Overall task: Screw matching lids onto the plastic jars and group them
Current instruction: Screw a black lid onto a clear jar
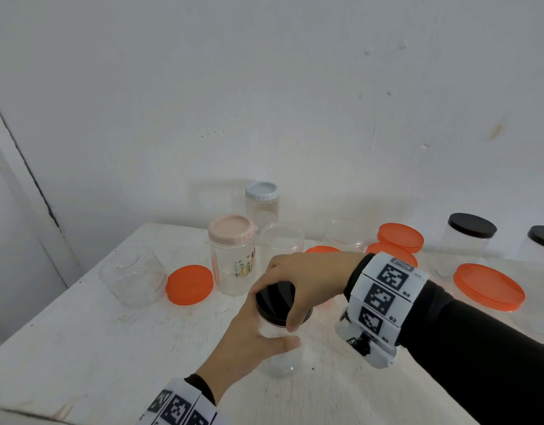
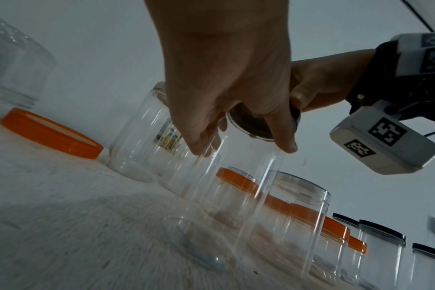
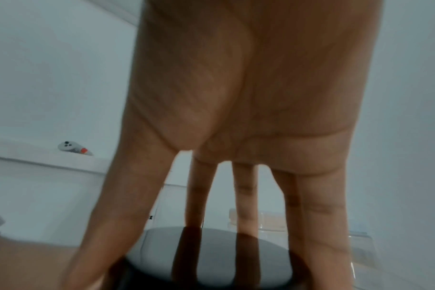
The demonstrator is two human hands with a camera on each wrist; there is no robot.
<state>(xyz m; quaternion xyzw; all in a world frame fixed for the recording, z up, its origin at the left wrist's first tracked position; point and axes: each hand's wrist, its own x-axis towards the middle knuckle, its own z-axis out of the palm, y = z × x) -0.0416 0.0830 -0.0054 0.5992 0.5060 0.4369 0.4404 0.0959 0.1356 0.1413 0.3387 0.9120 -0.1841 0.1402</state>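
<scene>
At the near middle of the white table (image 1: pixel 80 348), a black lid (image 1: pixel 275 297) is gripped from above by the right hand (image 1: pixel 307 277), its spread fingers (image 3: pixel 245 206) curled down round the rim. Directly beneath it a clear jar (image 1: pixel 280 354) is held upright by the left hand (image 1: pixel 249 342), which is wrapped round the wall just under the lid. The jar's long axis is seen to run straight up into the right palm, so any turning is judged to be about that vertical line; whether the lid is fully seated cannot be told. Farther out, orange lids (image 1: pixel 189 285) and open jars are left unmatched, while black-lidded jars (image 1: pixel 468 237) are stood together at the far right.
</scene>
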